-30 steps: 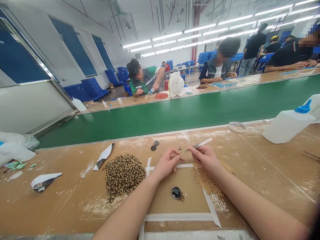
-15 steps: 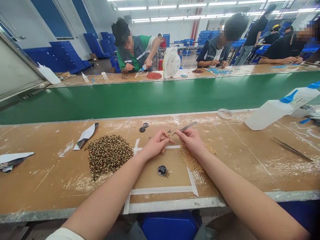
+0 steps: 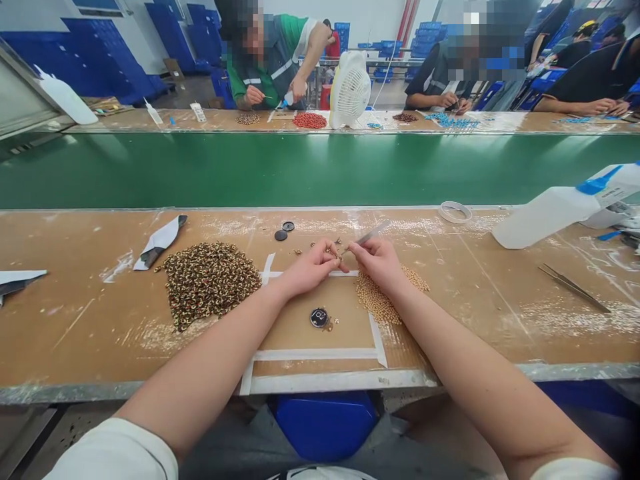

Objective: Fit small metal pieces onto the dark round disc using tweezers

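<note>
My left hand (image 3: 316, 267) is closed in a pinch on a tiny gold-coloured piece (image 3: 341, 259), mostly hidden by the fingertips. Close beside it, my right hand (image 3: 379, 262) grips metal tweezers (image 3: 375, 232), their tips at that piece. To the left lies a large heap of small dark-and-gold pieces (image 3: 210, 283). A pile of tiny light gold beads (image 3: 383, 300) spreads under and beside my right hand. Between my forearms, a small round black dish (image 3: 319, 318) with glossy contents sits on the taped brown sheet (image 3: 295, 330), a few bits next to it.
Two black round caps (image 3: 281, 235) lie beyond my left hand. White plastic bottles (image 3: 540, 217), a clear ring (image 3: 455, 213) and spare tweezers (image 3: 575, 288) are at right. A green conveyor belt (image 3: 225, 170) separates me from several people and a white fan (image 3: 351, 90).
The head view has tilted down slightly, so the bench and piles appear higher in the picture. Both hands keep nearly the same pose, the tweezers still meeting the left fingertips.
</note>
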A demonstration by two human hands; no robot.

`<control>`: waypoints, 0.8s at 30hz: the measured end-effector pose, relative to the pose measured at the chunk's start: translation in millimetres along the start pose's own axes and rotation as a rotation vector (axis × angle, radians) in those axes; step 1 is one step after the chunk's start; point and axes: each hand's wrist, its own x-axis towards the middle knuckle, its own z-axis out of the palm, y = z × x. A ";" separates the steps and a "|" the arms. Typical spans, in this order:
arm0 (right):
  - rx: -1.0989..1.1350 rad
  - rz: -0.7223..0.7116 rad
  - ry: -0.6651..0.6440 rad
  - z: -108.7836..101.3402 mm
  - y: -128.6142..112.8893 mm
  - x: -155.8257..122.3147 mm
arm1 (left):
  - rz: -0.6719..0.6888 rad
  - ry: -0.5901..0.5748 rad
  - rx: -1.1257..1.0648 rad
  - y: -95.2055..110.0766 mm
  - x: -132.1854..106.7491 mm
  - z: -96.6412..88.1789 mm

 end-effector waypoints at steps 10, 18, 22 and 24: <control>0.045 0.021 -0.014 0.4 -2.6 -1.0 | 0.000 -0.016 -0.011 0.5 -1.0 -0.7; 0.089 0.020 -0.032 0.3 -2.8 -2.2 | 0.010 -0.015 -0.017 -1.6 -1.5 -0.7; 0.117 0.022 -0.048 -1.0 -4.3 -2.0 | 0.013 -0.032 -0.029 -1.1 -1.4 -1.7; 0.130 0.023 -0.060 -1.5 -5.9 -2.0 | 0.016 -0.042 -0.046 -0.4 -1.5 -2.1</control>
